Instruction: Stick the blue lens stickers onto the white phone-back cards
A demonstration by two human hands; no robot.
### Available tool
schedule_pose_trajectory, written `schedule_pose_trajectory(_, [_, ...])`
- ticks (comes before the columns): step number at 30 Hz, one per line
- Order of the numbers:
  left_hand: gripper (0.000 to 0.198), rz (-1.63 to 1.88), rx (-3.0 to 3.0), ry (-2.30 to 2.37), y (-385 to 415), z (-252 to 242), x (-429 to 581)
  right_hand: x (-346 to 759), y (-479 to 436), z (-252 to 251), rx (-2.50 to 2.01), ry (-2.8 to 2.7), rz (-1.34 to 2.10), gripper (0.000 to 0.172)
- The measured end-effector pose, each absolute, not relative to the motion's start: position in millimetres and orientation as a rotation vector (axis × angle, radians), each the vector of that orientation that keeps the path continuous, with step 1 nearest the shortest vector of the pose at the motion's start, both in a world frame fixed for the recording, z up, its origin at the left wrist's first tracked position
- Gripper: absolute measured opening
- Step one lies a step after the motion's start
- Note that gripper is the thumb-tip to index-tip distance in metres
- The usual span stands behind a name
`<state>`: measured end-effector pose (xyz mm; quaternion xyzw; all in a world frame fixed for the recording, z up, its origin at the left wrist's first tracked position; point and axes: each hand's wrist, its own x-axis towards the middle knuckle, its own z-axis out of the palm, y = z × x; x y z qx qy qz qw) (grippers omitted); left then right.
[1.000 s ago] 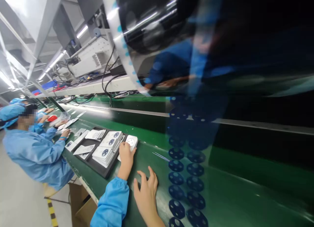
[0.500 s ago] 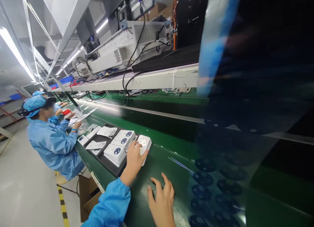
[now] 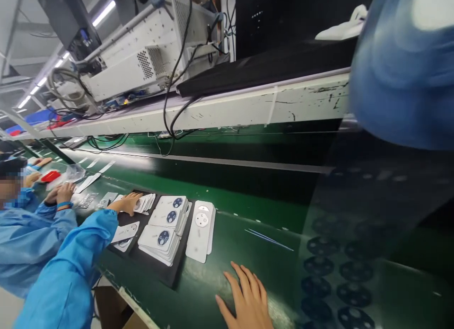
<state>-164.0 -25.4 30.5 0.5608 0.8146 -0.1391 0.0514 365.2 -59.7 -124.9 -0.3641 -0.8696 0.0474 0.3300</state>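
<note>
My left hand reaches across a dark tray, fingers stretched out at a small stack of white panels. Whether they grip a panel is hard to see. Other white panels, looking like phone back covers, lie in piles with round dark blue pieces on them. Right of the tray rests a short stack of covers, its top one with round holes and no blue piece. My right hand is open, fingers spread low over the green table, holding nothing. Thin blue tweezers lie beyond it.
A see-through sheet with rows of dark blue discs hangs at the right, close to the camera. Co-workers in blue sleeves sit at the left. A shelf edge with machines and hanging cables runs above the bench.
My left hand has left the short stack beside the tray and moved left over the tray to the small stack. My right hand stays open. The view has turned right.
</note>
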Motion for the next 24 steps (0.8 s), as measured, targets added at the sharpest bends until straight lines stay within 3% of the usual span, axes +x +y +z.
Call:
schedule_pose_trajectory(8, [0.041, -0.648, 1.741, 2.264, -14, 14, -199, 363, -64, -117, -0.963, -2.422, 0.066, 0.063])
schedule_pose_trajectory(24, [0.039, -0.687, 1.609, 2.341, -26, 16, -207, 359, -62, -118, -0.968, -2.421, 0.029, 0.056])
